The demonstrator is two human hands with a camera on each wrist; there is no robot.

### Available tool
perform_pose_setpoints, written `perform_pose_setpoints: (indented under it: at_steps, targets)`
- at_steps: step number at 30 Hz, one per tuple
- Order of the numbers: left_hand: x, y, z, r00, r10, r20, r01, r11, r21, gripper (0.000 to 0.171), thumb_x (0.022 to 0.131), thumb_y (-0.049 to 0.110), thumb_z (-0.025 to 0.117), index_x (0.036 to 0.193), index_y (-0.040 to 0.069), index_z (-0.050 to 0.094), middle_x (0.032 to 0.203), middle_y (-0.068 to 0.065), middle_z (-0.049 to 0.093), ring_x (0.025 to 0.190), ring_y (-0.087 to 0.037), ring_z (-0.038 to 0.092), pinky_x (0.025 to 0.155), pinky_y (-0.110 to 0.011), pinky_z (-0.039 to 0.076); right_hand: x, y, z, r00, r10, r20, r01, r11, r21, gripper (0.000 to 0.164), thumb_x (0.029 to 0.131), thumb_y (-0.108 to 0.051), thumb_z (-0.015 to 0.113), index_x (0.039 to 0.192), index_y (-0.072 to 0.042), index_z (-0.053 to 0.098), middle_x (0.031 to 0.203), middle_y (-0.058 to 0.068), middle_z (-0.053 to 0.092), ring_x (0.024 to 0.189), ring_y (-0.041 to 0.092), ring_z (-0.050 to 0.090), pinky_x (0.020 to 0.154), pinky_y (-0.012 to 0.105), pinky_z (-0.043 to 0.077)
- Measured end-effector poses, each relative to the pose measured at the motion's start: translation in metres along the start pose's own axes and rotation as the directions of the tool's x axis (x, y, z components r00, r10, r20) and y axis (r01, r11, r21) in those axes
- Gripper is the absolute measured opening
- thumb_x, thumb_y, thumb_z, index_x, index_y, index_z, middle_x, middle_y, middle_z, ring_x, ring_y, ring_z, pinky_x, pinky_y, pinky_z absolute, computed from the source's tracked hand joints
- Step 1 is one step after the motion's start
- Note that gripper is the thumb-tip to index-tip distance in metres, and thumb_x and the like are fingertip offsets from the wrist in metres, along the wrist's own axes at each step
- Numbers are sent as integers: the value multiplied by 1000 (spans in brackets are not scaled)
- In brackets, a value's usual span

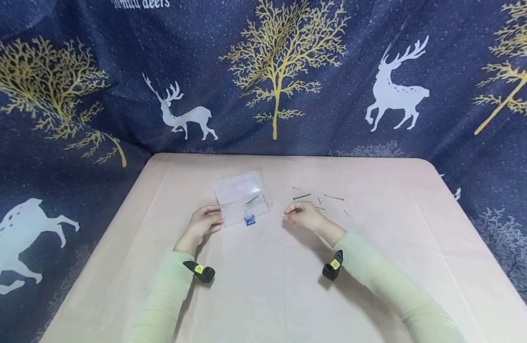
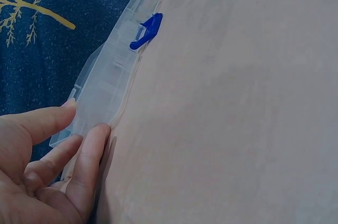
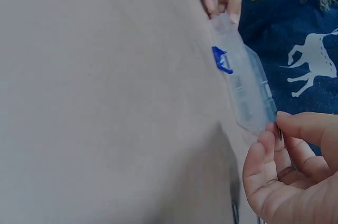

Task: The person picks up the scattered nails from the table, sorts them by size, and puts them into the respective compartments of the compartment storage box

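Note:
A clear plastic storage box (image 1: 233, 216) stands with its lid (image 1: 238, 186) raised at the back and a blue latch (image 1: 249, 219) on its front. Inside, toward the right, lies a nail (image 1: 252, 200). My left hand (image 1: 202, 223) holds the box by its left end, thumb on the upper edge and fingers against the side (image 2: 95, 145). To the right of the box, my right hand (image 1: 305, 215) is raised over the table. Its thumb and fingertips pinch a thin dark nail (image 3: 280, 132), mostly hidden by the fingers.
Several loose nails of different lengths lie beyond and right of my right hand, among them a long dark one (image 1: 302, 196) and another long one (image 1: 334, 197). A pale cloth covers the table (image 1: 263, 286). A dark blue curtain (image 1: 246, 128) hangs at its far edge.

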State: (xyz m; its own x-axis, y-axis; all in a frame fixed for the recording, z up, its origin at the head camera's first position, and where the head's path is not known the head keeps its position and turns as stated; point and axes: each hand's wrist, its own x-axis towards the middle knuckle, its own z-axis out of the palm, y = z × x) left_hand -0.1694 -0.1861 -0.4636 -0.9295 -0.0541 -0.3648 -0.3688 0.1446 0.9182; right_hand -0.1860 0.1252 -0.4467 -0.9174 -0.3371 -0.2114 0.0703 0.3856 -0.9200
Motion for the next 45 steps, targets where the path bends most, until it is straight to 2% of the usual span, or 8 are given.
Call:
perform_pose_setpoints:
  at_steps: [8,17,23,27,32,35,40,45]
  targets:
    - [0,0,0,1000,3,-5,-3,1000,-12,43,93,4,55,134,-5,45,131,-28,51,85,-10,63,77,-23,59,13,-13,5,1000,6,-20,-6,1000,-7,22,83,0,59,103,9,63,76,4,61,68,12,55,61,19,51]
    - [1,-2,0,1000,13,-11,-13,1000,-14,43,92,5,57,132,-5,46,128,-27,53,83,-8,62,77,-22,59,31,-29,14,999,-17,-36,18,999,32,24,82,5,56,104,12,61,76,3,59,64,10,53,58,18,50]
    - [2,-4,1,1000,11,-11,-12,1000,-18,42,92,6,57,131,-5,47,127,-27,54,81,-7,62,76,-21,59,43,-33,24,999,-13,-36,13,1000,11,20,83,2,59,102,8,63,80,7,61,68,17,58,66,30,58]
    - [2,-5,1,1000,20,-11,-21,1000,-24,41,92,6,57,131,-6,47,127,-28,54,81,-7,62,76,-22,59,50,-34,31,998,-54,-28,54,999,-4,17,85,2,60,100,10,62,82,8,62,67,18,57,67,37,59]
    - [2,-7,1,1000,19,-23,-20,1000,-21,40,92,6,57,130,-6,49,128,-28,54,82,-7,63,77,-23,59,56,-36,37,996,-83,-26,81,995,-59,13,84,2,60,95,9,63,78,5,59,62,10,49,56,23,52]
    - [3,-8,0,999,18,-27,-19,1000,-17,40,92,6,57,129,-6,49,128,-28,55,84,-8,63,78,-23,59,57,-39,39,996,-85,-31,81,992,-97,13,84,0,61,94,7,63,79,6,60,61,9,48,53,18,48]
    - [3,-8,-1,999,17,-30,-18,1000,-15,40,91,7,58,129,-6,49,126,-27,56,84,-8,64,77,-22,59,58,-39,41,995,-87,-38,82,990,-113,12,84,-1,62,93,7,64,79,8,62,59,9,48,53,18,49]
    - [2,-8,-1,999,18,-39,-18,1000,-17,40,91,6,59,128,-7,50,125,-26,57,82,-7,63,75,-21,59,58,-37,41,997,-72,-30,69,993,-98,13,85,-2,61,94,6,64,83,10,64,64,10,50,59,23,53]
